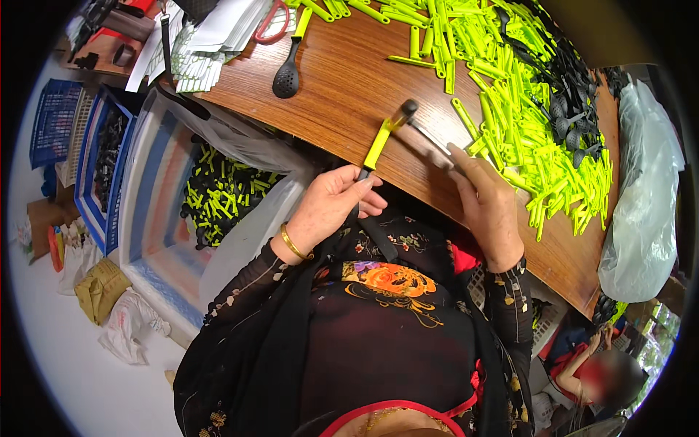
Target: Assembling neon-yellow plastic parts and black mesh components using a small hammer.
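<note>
My left hand is closed around the black neck of a kitchen utensil, its lower end pointing toward my lap. A neon yellow-green handle sits on the neck and points up over the table edge. In my right hand is a small hammer, smeared by motion. Its dark head is at the top end of the green handle; whether they touch I cannot tell. A finished black slotted spoon with a green handle lies on the wooden table at the far left.
Loose green handles are heaped on the table's right, with black utensil heads behind. Papers and red-handled scissors lie far left. A striped bag holds green-and-black pieces. A plastic bag hangs right; another person sits lower right.
</note>
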Available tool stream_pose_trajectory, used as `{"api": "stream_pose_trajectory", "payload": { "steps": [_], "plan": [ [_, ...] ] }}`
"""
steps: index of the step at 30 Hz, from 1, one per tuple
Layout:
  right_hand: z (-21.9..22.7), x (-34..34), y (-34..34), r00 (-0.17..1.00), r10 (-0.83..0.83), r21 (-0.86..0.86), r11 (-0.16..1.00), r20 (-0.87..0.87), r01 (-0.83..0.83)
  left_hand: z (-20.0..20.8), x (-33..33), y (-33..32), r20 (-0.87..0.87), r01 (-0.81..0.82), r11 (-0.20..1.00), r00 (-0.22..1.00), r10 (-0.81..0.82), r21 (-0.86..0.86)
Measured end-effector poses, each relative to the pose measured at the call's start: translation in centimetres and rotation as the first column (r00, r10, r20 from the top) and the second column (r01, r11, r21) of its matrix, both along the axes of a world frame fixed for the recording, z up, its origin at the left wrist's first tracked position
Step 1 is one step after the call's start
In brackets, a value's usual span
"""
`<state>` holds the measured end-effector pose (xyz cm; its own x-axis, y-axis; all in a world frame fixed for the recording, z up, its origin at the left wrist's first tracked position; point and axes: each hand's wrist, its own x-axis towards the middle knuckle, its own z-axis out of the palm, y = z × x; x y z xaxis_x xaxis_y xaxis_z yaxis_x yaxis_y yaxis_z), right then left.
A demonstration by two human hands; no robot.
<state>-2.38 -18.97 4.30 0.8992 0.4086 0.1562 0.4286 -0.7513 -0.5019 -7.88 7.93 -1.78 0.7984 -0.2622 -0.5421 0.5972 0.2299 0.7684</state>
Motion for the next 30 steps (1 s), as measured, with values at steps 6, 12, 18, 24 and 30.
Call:
{"api": "stream_pose_trajectory", "payload": {
  "steps": [6, 12, 18, 24, 30],
  "plan": [
    [-0.4, -0.7, 0.2, 0.998, -0.021, 0.153, 0.988, 0.055, 0.012, 1.0, -0.5, 0.9, -0.048, 0.032, 0.998, 0.998, -0.034, -0.046],
    [-0.3, -0.6, 1.6, 0.997, 0.074, -0.012, 0.997, 0.033, -0.074, 1.8, 0.0, 0.9, -0.121, -0.004, 0.996, 0.993, -0.007, -0.088],
    [-1.9, 0.2, 0.1, 1.0, -0.017, 0.236, 0.972, -0.014, 0.02, 1.0, -1.7, 1.1, 0.145, 0.03, 0.999, 0.989, -0.035, 0.033],
    [-1.5, -1.8, 1.0, 0.917, -0.093, 0.449, 0.85, -0.388, 0.276, 0.6, -2.4, 1.8, 0.154, -0.011, 0.996, 0.988, -0.004, 0.091],
    [-0.4, -1.5, 2.2, 0.982, 0.186, 0.213, 0.958, 0.044, -0.191, -0.7, -1.3, 2.6, -0.019, -0.111, 0.993, 0.994, 0.112, 0.039]
  ]
}}
